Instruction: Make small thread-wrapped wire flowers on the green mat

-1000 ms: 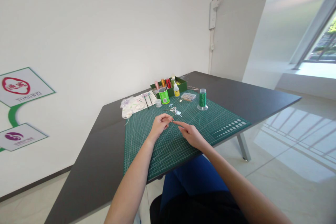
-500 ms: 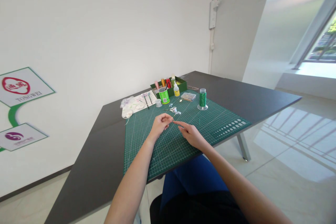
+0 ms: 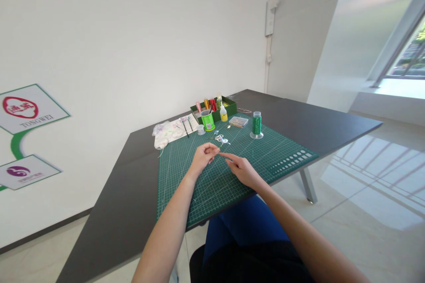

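Observation:
My left hand (image 3: 203,157) is closed in a pinch on a thin stem with a small pale flower (image 3: 223,140) at its top. The stem itself is mostly hidden by the fingers. My right hand (image 3: 243,170) lies close on the right, its index finger stretched out so that the tip meets the left fingertips. Its thumb stands apart below that finger; any thread between the hands is too fine to make out. Under both hands lies a green cutting mat (image 3: 206,199). White-handled scissors (image 3: 218,137) rest just beyond the flower, partly overlapped by it.
A green thread spool (image 3: 256,124) stands upright at right. Farther back are a clear case (image 3: 238,121), a glue bottle (image 3: 223,113), a green can (image 3: 208,121) with a brush and a green box (image 3: 232,105) of thread spools. White fluffy material (image 3: 166,130) lies at left on the dark table (image 3: 133,172).
The pale flower has turned slightly and sits a little higher, now overlapping the scissors more. Both hands stay almost in place.

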Action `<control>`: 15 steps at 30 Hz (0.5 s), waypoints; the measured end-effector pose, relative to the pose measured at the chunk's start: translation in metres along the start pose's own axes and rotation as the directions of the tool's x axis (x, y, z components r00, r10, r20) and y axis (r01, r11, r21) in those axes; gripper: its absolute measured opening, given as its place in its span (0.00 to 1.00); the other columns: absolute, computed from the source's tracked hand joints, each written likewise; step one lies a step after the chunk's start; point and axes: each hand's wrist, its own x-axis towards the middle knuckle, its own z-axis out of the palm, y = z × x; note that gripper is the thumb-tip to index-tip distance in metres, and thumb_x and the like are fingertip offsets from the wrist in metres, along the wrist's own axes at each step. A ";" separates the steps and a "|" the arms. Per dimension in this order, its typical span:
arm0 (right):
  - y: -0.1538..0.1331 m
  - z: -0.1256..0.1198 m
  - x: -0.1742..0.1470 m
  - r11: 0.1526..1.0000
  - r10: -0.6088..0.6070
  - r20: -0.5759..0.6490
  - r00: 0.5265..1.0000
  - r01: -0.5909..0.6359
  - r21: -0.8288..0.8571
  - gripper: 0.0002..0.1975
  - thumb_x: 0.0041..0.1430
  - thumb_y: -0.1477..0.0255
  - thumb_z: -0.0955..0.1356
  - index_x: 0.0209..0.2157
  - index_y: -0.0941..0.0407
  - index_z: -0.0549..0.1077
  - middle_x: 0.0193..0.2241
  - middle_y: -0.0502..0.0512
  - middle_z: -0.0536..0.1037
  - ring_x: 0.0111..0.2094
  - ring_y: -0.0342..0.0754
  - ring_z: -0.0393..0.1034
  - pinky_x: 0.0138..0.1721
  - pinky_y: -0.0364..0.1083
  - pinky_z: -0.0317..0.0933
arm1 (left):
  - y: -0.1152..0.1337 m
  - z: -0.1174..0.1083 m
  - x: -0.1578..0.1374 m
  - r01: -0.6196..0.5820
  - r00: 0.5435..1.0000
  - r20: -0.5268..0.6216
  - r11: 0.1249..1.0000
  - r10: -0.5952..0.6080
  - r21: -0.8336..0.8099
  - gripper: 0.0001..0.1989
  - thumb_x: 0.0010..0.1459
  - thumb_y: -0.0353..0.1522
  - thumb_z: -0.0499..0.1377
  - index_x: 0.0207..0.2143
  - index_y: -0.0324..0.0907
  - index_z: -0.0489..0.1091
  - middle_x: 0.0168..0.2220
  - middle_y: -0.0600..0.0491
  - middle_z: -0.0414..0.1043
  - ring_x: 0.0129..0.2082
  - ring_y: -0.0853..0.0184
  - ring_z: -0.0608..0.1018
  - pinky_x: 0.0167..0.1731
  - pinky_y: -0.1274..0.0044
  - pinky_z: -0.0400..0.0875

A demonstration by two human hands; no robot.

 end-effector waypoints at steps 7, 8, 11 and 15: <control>0.000 0.000 0.001 1.000 -0.005 -0.009 1.000 0.005 -0.003 0.22 0.66 0.68 0.60 0.54 0.62 0.75 0.16 0.45 0.59 0.17 0.40 0.45 0.20 0.41 0.43 | 0.001 0.001 0.000 0.019 1.000 -0.005 1.000 -0.019 0.008 0.21 0.47 0.45 0.70 0.30 0.37 0.70 0.16 0.61 0.61 0.13 0.78 0.61 0.13 0.83 0.51; 0.000 0.000 0.001 1.000 -0.007 -0.010 1.000 0.007 0.000 0.22 0.66 0.68 0.60 0.54 0.62 0.75 0.16 0.45 0.59 0.17 0.40 0.45 0.20 0.41 0.43 | 0.001 0.001 0.000 0.019 1.000 -0.005 1.000 -0.019 0.008 0.21 0.47 0.45 0.70 0.30 0.37 0.70 0.16 0.61 0.61 0.13 0.78 0.61 0.13 0.83 0.51; -0.001 0.000 0.001 1.000 -0.014 -0.010 1.000 0.014 0.001 0.22 0.66 0.68 0.60 0.54 0.61 0.75 0.16 0.45 0.59 0.17 0.40 0.46 0.20 0.41 0.43 | 0.001 0.001 0.000 0.016 1.000 -0.004 1.000 -0.016 0.007 0.21 0.47 0.45 0.69 0.30 0.37 0.70 0.16 0.61 0.61 0.14 0.78 0.61 0.14 0.83 0.52; -0.001 0.000 0.000 1.000 -0.003 -0.002 1.000 0.003 0.001 0.22 0.66 0.67 0.60 0.55 0.61 0.74 0.16 0.45 0.58 0.17 0.40 0.46 0.20 0.41 0.43 | 0.000 0.001 0.000 0.009 1.000 -0.005 1.000 -0.009 0.001 0.20 0.47 0.45 0.69 0.30 0.38 0.70 0.16 0.61 0.61 0.14 0.78 0.61 0.14 0.83 0.52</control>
